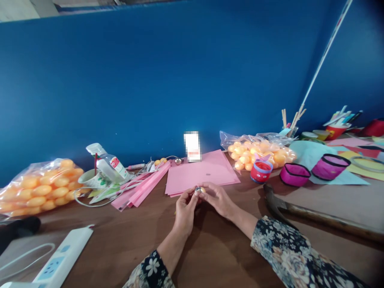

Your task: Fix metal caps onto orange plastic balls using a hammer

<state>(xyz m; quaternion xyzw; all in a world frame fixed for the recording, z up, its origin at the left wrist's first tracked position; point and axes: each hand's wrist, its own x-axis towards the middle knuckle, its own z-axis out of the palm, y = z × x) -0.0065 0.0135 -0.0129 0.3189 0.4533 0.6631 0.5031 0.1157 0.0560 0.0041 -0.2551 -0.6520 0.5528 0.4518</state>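
Evidently both hands meet over the near edge of the pink sheets, at the middle of the desk [144, 240]. Between their fingertips sits a small shiny piece [198, 190], silvery with a touch of yellow at its right; its exact shape is too small to tell. The left hand [185, 213] pinches it with thumb and fingers, and the right hand [221, 201] closes on it from the other side. Just beyond lie the pink sheets [201, 176], with a silver ball [178, 161] near their far left corner. Pink strips [147, 186] slant to the left, near a clear bottle [115, 165] tilted over. On the right, a red cup [261, 173] stands in front of a bag of orange balls [255, 154], and a hammer [327, 221] lies beyond the right sleeve.
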